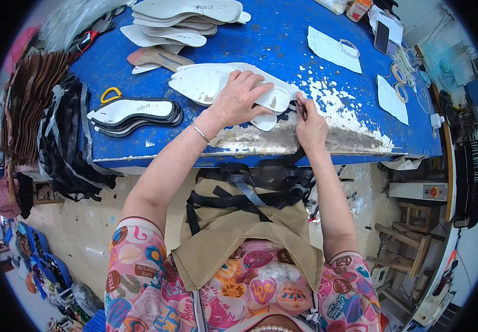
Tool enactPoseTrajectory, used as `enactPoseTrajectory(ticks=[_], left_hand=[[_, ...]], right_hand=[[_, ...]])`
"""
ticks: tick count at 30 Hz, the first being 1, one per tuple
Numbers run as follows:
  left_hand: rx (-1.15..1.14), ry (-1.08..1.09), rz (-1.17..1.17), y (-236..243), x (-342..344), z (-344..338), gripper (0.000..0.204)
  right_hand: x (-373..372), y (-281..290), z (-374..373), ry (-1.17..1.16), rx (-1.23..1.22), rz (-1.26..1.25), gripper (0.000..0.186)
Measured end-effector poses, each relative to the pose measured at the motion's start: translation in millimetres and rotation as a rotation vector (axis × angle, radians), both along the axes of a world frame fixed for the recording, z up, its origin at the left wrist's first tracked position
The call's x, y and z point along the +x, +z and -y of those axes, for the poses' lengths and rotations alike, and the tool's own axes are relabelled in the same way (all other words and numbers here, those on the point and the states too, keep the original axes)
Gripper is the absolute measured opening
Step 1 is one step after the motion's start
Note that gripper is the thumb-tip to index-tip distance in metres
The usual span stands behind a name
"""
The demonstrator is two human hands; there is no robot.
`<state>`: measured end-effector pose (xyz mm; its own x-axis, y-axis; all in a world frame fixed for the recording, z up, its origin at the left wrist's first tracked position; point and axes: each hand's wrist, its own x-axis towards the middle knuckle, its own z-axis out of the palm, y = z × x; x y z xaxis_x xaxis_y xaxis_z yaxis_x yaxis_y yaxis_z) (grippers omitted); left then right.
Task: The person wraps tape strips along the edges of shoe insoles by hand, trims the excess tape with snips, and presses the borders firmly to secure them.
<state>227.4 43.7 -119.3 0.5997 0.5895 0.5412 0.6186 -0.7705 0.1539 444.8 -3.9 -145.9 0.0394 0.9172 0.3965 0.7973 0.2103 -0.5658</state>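
Observation:
Several white shoe insoles (194, 83) lie overlapped and fanned near the front edge of the blue table. My left hand (239, 99) grips the top one across its narrower part, thumb on the near side and fingers over the far side. At the heel end of that insole, my right hand (311, 124) pinches a thin black strip (293, 105) against the edge. Below this hand the strip runs down over the table edge toward my lap, where more black strips (222, 199) lie across a tan apron (250, 221). The right fingertips are partly hidden.
On the blue table (261, 47), a stack of black-edged insoles (134, 113) sits left, beside yellow-handled scissors (111, 94). More white insoles (186, 16) are piled at the back. Paper sheets (333, 50), tape rolls (401, 91) and a phone (381, 37) lie right. Brown pieces (31, 105) hang left.

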Motion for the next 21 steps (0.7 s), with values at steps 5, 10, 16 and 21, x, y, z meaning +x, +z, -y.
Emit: enactPoseTrajectory(ticks=[5, 10, 16, 21], left_hand=[[0.055, -0.004, 0.052, -8, -2, -1, 0.06], [0.135, -0.021, 0.039, -1, 2, -12, 0.044], [0.104, -0.011, -0.01, 3, 9, -12, 0.031], [0.107, 0.013, 0.069, 1, 5, -11, 0.027]], right_hand=[[-7, 14, 1, -0.051, -0.117, -0.015, 0.015], [-3, 16, -10, -0.084, -0.185, -0.011, 0.014], [7, 7, -19, -0.057, -0.209, -0.022, 0.012], [6, 17, -18, -0.073, -0.212, -0.025, 0.012]])
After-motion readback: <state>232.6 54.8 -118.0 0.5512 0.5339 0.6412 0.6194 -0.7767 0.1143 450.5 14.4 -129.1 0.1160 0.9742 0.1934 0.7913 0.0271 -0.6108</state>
